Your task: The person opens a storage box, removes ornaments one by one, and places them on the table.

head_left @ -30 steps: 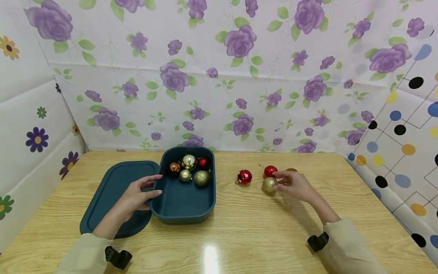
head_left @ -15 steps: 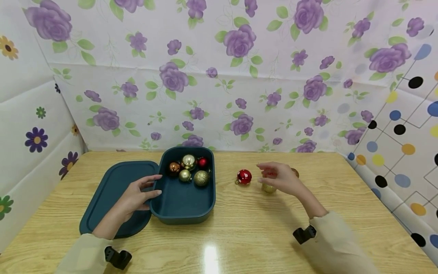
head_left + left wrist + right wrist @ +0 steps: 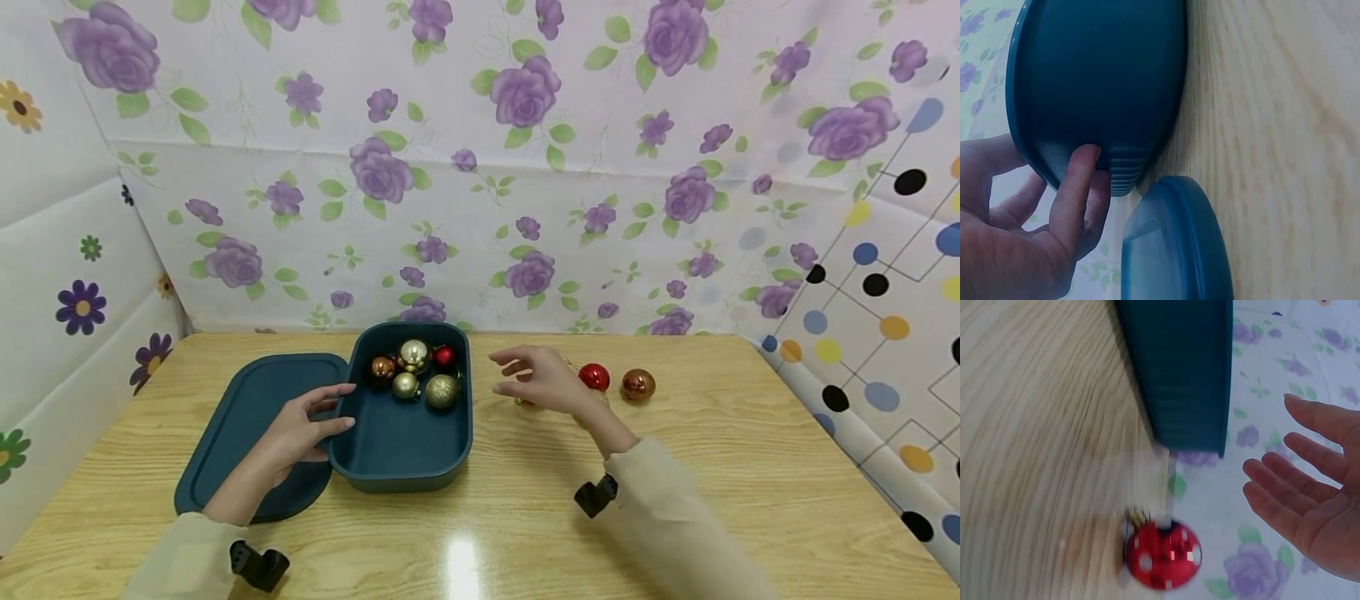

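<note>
My left hand [image 3: 296,432] rests at the left wall of a dark teal box [image 3: 401,482], its fingertips touching near the rim; the left wrist view shows the fingers against the box's outside [image 3: 1079,94]. Inside the box are several Christmas baubles, among them a glittery gold bauble [image 3: 442,391] and a small red bauble [image 3: 444,356]. My right hand [image 3: 547,382] is in the air right of the box, fingers apart and holding nothing. Beneath it, a red bauble with white dots [image 3: 1163,553] lies on the table, mostly hidden in the head view.
A flat teal lid [image 3: 255,400] lies left of the box. Right of my right hand sit a plain red bauble [image 3: 594,377] and a brown bauble [image 3: 638,385]. A gold bauble is partly hidden behind the wrist. Flowered cloth [image 3: 465,233] stands behind the wooden table [image 3: 525,533].
My right hand has moved left from beside the gold and red baubles, over the dotted one, towards the box. Those baubles stay in place. My left hand has not moved.
</note>
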The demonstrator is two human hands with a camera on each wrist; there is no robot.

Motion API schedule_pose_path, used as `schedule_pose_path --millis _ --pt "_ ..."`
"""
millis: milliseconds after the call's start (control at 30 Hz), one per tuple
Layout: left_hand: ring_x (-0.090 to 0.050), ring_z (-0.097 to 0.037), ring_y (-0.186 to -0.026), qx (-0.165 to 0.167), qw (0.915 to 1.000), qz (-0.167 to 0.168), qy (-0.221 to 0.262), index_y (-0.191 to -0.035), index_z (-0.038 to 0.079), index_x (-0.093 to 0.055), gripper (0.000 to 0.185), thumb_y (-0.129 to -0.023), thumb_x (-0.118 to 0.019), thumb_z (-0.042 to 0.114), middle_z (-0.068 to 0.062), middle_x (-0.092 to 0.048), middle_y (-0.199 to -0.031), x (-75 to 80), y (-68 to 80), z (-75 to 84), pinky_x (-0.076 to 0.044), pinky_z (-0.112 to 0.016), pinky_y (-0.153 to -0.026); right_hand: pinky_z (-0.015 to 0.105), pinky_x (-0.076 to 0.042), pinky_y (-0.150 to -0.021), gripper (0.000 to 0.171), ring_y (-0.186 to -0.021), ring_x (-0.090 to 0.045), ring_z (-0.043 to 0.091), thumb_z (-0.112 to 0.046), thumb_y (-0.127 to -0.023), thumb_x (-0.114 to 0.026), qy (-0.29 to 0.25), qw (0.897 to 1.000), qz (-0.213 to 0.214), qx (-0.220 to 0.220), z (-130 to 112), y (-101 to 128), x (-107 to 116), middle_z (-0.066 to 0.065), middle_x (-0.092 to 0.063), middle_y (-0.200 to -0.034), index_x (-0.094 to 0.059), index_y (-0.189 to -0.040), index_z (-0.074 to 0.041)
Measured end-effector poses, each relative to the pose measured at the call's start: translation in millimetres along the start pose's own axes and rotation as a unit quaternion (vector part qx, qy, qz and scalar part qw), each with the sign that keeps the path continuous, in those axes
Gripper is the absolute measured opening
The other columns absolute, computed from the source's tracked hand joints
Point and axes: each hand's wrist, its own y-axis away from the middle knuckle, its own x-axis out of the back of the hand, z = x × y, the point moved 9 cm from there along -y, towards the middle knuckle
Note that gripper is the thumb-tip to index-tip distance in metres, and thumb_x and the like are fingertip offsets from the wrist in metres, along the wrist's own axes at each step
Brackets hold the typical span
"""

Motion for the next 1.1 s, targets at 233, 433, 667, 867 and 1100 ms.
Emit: schedule_pose_path --millis 233,433,667,867,1100 --pt "-0.043 -0.045 -0.117 -0.002 1.0000 -0.001 0.003 -0.140 0.010 -0.035 0.058 -0.089 -0.060 0.021 -0.029 -0.021 -0.143 0.1 -0.1 -0.2 -0.051 -0.047 -0.077 0.041 -0.049 -0.085 0.042 -0.102 -0.059 0.028 -0.017 -0.084 -0.067 0.035 0.999 -0.028 0.012 -12 -24 -26 0.017 -0.057 -0.121 -0.057 -0.122 -0.002" --pt "-0.041 -0.046 -0.119 -0.005 1.0000 -0.003 0.007 -0.141 0.009 -0.035 0.060 -0.089 -0.061 0.022 -0.029 -0.021 -0.143 0.0 -0.1 -0.2 -0.051 -0.047 -0.077 0.040 -0.049 -0.083 0.037 -0.101 -0.058 0.026 -0.015 -0.084 -0.067 0.098 0.994 -0.037 0.035 -23 -41 -41 0.013 -0.061 -0.115 -0.060 -0.118 -0.003" --pt "-0.040 -0.046 -0.120 -0.005 0.9999 -0.004 0.012 -0.141 0.009 -0.034 0.060 -0.089 -0.061 0.021 -0.029 -0.021 -0.143 -0.2 -0.3 -0.1 -0.051 -0.047 -0.077 0.031 -0.047 -0.074 0.036 -0.091 -0.059 0.027 -0.012 -0.083 -0.067 0.157 0.985 -0.070 0.029 -24 -55 -57 0.015 -0.064 -0.104 -0.061 -0.116 0.001" --pt "-0.041 -0.045 -0.120 -0.004 0.9999 -0.003 0.014 -0.141 0.009 -0.034 0.059 -0.089 -0.061 0.020 -0.029 -0.021 -0.143 -0.2 0.5 1.3 -0.051 -0.047 -0.077 0.025 -0.044 -0.066 0.035 -0.079 -0.059 0.019 -0.012 -0.083 -0.066 0.202 0.975 -0.096 0.016 -21 -62 -71 0.011 -0.065 -0.104 -0.062 -0.116 -0.001" --pt "-0.040 -0.045 -0.120 -0.004 0.9998 -0.005 0.016 -0.141 0.009 -0.034 0.059 -0.089 -0.061 0.020 -0.029 -0.021 -0.143 -0.5 0.6 1.4 -0.051 -0.047 -0.078 0.029 -0.048 -0.082 0.035 -0.093 -0.061 0.018 -0.012 -0.081 -0.069 0.250 0.962 -0.106 0.024 -18 -67 -82 0.010 -0.064 -0.110 -0.063 -0.114 -0.001"
